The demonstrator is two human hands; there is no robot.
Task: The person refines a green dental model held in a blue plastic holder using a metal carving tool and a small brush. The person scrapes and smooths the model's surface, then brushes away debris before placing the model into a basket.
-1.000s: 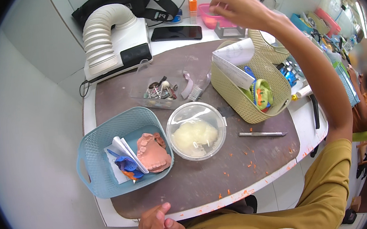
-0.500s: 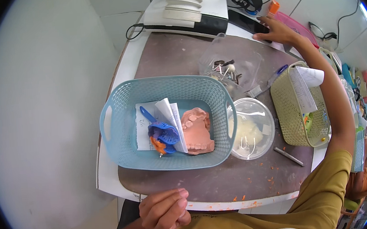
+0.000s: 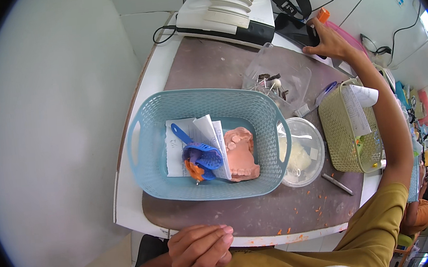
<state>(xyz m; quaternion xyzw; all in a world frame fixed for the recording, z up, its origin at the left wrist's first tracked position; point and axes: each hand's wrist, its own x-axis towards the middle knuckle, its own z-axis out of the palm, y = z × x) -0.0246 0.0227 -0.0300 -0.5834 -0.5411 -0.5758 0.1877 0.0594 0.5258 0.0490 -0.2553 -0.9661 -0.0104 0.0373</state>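
Observation:
My left hand (image 3: 200,250) is held at the table's near edge, in front of the blue basket. Its fingers are curled together, and nothing shows in them. My right arm reaches to the far right, where my right hand (image 3: 329,40) has thumb and fingers around the near end of a dark phone (image 3: 291,29). Inside the light blue basket (image 3: 214,191) lie a blue impression tray (image 3: 203,155) with orange material, folded papers (image 3: 176,152) and a pink dental cast (image 3: 242,156).
A round clear tub (image 3: 305,171) stands right of the basket, near a metal stick (image 3: 337,184). Behind are a clear tray of small tools (image 3: 271,84) and a toothbrush (image 3: 316,100). A green basket (image 3: 338,137) stands under my right forearm. A ribbed hose (image 3: 234,0) rises behind.
The view has shifted, so the table things appear slightly farther right. My right thumb and fingers have closed around the phone's end. My left hand stays curled near the edge.

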